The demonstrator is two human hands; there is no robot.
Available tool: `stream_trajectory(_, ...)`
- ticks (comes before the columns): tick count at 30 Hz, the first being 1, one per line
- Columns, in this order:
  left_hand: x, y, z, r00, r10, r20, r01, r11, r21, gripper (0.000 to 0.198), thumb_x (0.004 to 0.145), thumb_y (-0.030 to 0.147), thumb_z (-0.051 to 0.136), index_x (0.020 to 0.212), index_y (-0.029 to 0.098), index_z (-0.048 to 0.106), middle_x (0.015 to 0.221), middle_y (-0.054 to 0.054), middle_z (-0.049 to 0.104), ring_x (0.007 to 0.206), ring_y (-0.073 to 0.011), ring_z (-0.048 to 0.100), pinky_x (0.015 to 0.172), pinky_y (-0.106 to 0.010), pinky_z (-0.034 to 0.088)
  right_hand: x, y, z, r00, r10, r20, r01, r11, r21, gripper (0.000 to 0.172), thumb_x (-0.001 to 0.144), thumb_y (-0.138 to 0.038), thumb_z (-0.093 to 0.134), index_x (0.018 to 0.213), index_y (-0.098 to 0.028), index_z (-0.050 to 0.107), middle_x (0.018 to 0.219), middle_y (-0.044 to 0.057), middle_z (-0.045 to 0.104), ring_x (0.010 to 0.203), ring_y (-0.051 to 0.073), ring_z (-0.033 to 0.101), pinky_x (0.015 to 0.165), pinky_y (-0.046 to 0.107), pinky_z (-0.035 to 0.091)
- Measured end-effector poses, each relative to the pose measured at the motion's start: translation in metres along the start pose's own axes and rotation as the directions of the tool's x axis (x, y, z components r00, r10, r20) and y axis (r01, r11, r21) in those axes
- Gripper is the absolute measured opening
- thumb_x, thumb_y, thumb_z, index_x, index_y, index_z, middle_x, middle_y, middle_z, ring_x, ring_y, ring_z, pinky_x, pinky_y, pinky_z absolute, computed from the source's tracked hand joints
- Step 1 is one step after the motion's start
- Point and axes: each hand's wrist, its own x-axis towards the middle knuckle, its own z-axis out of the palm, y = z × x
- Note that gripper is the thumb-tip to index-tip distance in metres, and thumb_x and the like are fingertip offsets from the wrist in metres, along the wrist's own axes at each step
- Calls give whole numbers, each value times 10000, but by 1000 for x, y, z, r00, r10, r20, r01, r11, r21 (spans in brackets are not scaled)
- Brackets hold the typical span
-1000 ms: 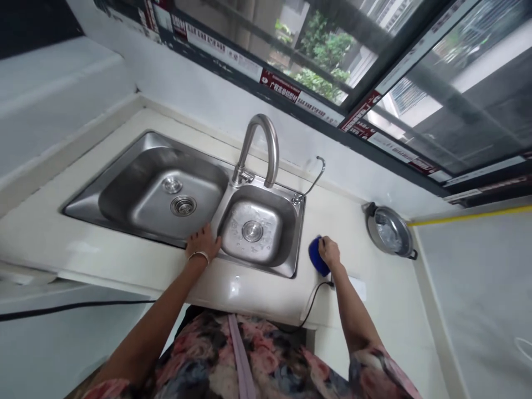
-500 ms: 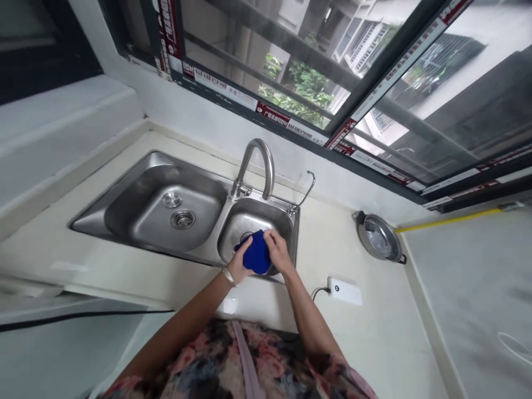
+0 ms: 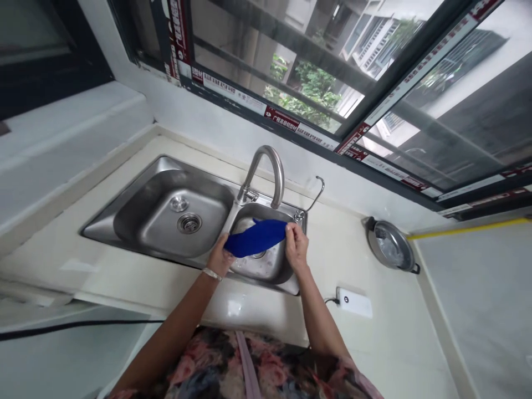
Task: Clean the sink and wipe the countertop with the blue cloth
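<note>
Left hand (image 3: 220, 259) and right hand (image 3: 296, 245) each pinch one end of a blue cloth (image 3: 257, 237), drawn out lengthwise between them above the smaller steel basin (image 3: 286, 270). The gooseneck faucet (image 3: 279, 172) arches just behind the cloth; the larger basin (image 3: 155, 221) lies to the left. On the counter (image 3: 332, 244) to the right: a white rectangular device (image 3: 355, 302) with black cable, and farther back a metal pot (image 3: 374, 245).

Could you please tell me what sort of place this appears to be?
Most likely a kitchen, probably in a home: a double-bowl steel sink is set into a pale counter, with a curved faucet over it and a metal pot to the right.
</note>
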Motion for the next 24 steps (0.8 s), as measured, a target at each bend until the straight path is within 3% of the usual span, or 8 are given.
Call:
stream_trajectory(6, -5, -15, -13, 976, -191, 103, 154, 943, 294, 272, 882, 301, 777, 1120, 193, 700, 984, -71, 772, 881, -205, 748, 789, -315, 604, 19, -7, -32, 954, 5, -299, -23, 998, -56, 484, 983, -641, 484, 983, -185, 646, 786, 24, 628, 680, 178, 547, 660, 302, 458)
stream_trajectory(8, -8, -22, -18, 974, -171, 151, 99, 914, 394, 409, 779, 280, 870, 1148, 209, 708, 990, -57, 764, 844, -176, 739, 800, -295, 595, 25, -12, -43, 942, -5, -336, -25, 996, -85, 500, 979, -655, 491, 965, -179, 644, 747, 10, 598, 646, 167, 517, 632, 295, 443)
stream_trajectory(12, -9, -16, -21, 953, -8, 302, -163, 829, 535, 617, 669, 383, 925, 1226, 219, 717, 962, -32, 751, 818, -157, 719, 822, -291, 582, 33, -41, -66, 903, -119, -414, 63, 987, -147, 480, 987, -635, 536, 956, -171, 654, 753, 6, 586, 666, 162, 517, 649, 292, 446)
stream_trajectory(15, -10, -1, -20, 861, 23, 507, -404, 637, 656, 687, 706, 494, 851, 1304, 187, 712, 939, -46, 764, 825, -190, 716, 794, -300, 566, 38, -76, -76, 847, -199, -493, 166, 980, -110, 414, 999, -582, 579, 938, -179, 653, 805, 10, 594, 726, 162, 542, 700, 289, 462)
stream_trajectory(17, -11, 8, -17, 790, -23, 612, -545, 429, 720, 696, 769, 527, 771, 1366, 180, 689, 863, -40, 764, 770, -207, 711, 777, -323, 560, 41, -101, -79, 832, -231, -504, 223, 972, -78, 379, 1000, -556, 603, 926, -188, 655, 820, 7, 594, 741, 157, 545, 714, 286, 462)
stream_trajectory(19, -12, 14, -14, 754, -70, 653, -636, 169, 753, 716, 793, 527, 728, 1423, 196, 655, 875, -48, 776, 778, -243, 726, 815, -368, 568, 44, -121, -80, 841, -265, -471, 275, 960, -48, 358, 998, -542, 619, 923, -194, 663, 820, 3, 597, 738, 153, 542, 710, 283, 458)
stream_trajectory(22, -10, 15, -3, 710, -38, 704, -703, -114, 702, 876, 764, 533, 746, 1546, 205, 527, 1312, -132, 724, 1116, -332, 718, 1017, -452, 540, 50, -141, -84, 867, -298, -399, 321, 947, -12, 348, 993, -540, 632, 930, -200, 677, 816, 0, 601, 724, 149, 533, 695, 284, 451)
stream_trajectory(24, -9, 10, 8, 647, -19, 762, -757, -138, 639, 1023, 765, 568, 750, 1635, 188, 370, 1602, -169, 497, 1408, -360, 549, 1174, -483, 442, 55, -149, -89, 877, -295, -380, 325, 946, 15, 349, 982, -548, 643, 927, -205, 678, 830, 0, 600, 727, 149, 531, 689, 283, 447)
